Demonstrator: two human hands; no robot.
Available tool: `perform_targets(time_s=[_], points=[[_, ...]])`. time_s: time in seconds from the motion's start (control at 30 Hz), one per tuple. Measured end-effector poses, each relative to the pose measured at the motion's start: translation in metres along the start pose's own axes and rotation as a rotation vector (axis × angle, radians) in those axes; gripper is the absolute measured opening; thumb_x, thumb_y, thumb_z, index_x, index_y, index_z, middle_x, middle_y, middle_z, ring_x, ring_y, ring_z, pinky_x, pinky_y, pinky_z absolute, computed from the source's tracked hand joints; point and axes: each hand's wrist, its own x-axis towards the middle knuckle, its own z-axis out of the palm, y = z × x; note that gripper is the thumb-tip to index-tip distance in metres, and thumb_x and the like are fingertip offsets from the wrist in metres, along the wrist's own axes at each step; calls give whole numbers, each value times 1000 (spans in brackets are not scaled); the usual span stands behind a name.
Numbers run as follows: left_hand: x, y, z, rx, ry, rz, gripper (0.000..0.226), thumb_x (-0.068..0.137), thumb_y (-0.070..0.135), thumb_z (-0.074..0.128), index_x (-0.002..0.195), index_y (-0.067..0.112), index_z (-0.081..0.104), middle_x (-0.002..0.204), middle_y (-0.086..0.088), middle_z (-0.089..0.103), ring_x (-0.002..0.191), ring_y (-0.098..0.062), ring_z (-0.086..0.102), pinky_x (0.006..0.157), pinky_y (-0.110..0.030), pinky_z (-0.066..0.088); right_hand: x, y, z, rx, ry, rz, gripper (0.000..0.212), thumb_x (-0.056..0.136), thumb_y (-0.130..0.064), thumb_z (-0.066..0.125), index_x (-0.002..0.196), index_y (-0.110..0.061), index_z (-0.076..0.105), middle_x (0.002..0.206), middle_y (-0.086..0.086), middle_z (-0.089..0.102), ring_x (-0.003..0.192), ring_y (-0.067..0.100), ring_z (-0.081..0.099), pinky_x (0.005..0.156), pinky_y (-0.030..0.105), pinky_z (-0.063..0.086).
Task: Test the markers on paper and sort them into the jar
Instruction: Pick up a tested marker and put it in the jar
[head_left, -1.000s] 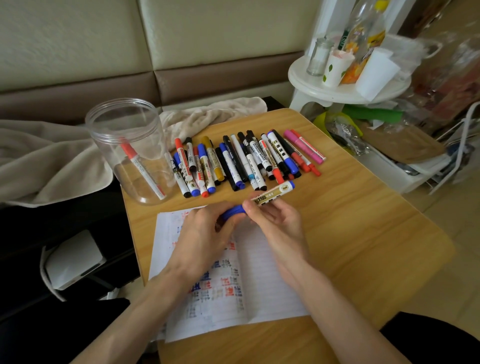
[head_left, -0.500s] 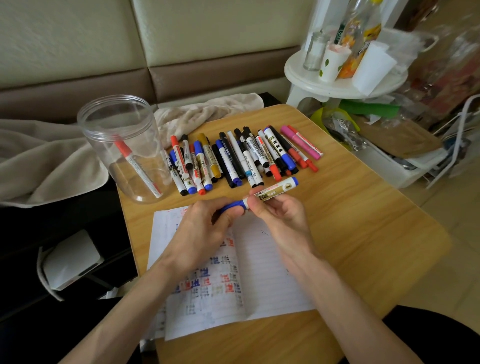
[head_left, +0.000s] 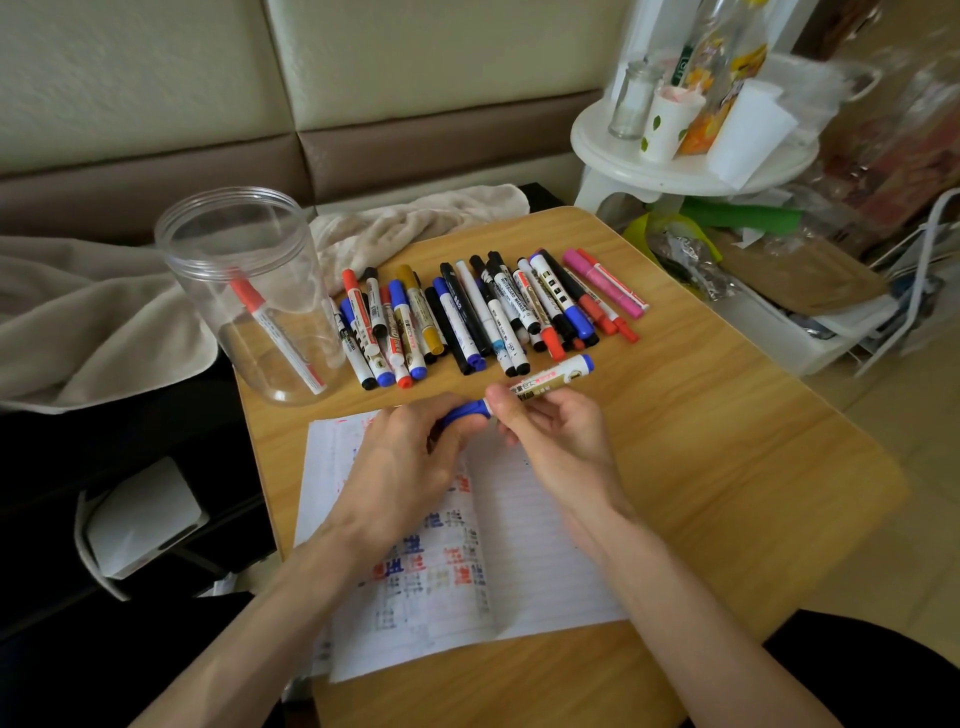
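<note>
A blue marker (head_left: 551, 380) with a white and gold label is held level above the lined paper (head_left: 524, 540). My left hand (head_left: 402, 462) grips its blue cap (head_left: 467, 412); my right hand (head_left: 553, 441) pinches the barrel just beside the cap. The cap sits on the marker. A row of several markers (head_left: 488, 312) in red, blue, black, yellow and pink lies on the wooden table (head_left: 727, 457) beyond my hands. A clear plastic jar (head_left: 249, 291) stands at the table's back left with one red marker (head_left: 275, 332) leaning inside.
The paper bears red and blue test marks. A beige blanket (head_left: 93, 312) lies left of the jar on a couch. A white round stand (head_left: 691, 166) with cups and bottles stands at the back right, with bags and a white bin (head_left: 789, 322) below it.
The view has shifted slightly. Both hands keep their hold on the blue marker at about the same place above the paper's top edge; the cap stays on.
</note>
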Motion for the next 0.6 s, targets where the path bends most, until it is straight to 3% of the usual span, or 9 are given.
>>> perform_targets(time_s=[0.2,0.4,0.5,0.6], points=[[4,-3,-5,-70,-97,-44,24,101,39,56,94,24,74,67,-4,63,59,-23,53,56,-35,44,2,-1,-5,17,-55,-37,19,91,-25,79,83,-8,74,74,1,73,75,13,70,77,21,56],[7,-3,-12,-206,-186,-100,32,97,46,51,92,26,75,61,1,54,53,-7,43,53,-23,39,2,-1,-6,106,-129,-76,9,92,-11,75,98,-3,74,75,-1,74,74,9,71,74,19,56],[8,-4,-14,-270,-203,-134,28,97,44,53,91,28,76,65,-4,58,54,-8,45,53,-23,40,3,-2,-6,111,-154,-99,19,86,-15,77,100,-4,74,79,1,75,76,11,71,76,20,57],[8,-4,-13,-313,-223,-163,30,95,46,53,90,28,76,64,3,55,54,-10,44,53,-23,39,5,-1,-8,95,-158,-97,24,81,-21,78,100,-8,74,85,2,76,80,12,70,78,22,58]])
